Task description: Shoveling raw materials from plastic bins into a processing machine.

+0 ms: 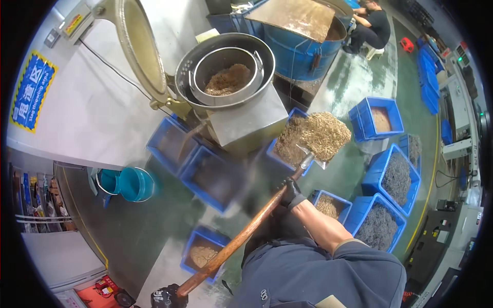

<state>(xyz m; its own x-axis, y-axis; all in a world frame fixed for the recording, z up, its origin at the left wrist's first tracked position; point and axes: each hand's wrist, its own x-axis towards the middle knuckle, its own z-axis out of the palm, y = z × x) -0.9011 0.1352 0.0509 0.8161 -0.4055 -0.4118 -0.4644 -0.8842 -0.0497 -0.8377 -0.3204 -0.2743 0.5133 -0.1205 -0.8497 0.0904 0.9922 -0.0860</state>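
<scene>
Shovel (241, 233): L hand (165, 296) wrapped round near-L handle end; R hand (292, 195) grips shaft nr blade. Loaded blade overlaps blue bin's (281, 161) R edge; green flr (149, 220) btwn shaft & teal buckets (134, 184).

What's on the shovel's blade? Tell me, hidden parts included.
A heap of golden chips lies on the shovel, covering most of its blade; some bare metal shows at the near edge. The surface beneath and part of the blue bin behind the heap cannot be seen.
</scene>
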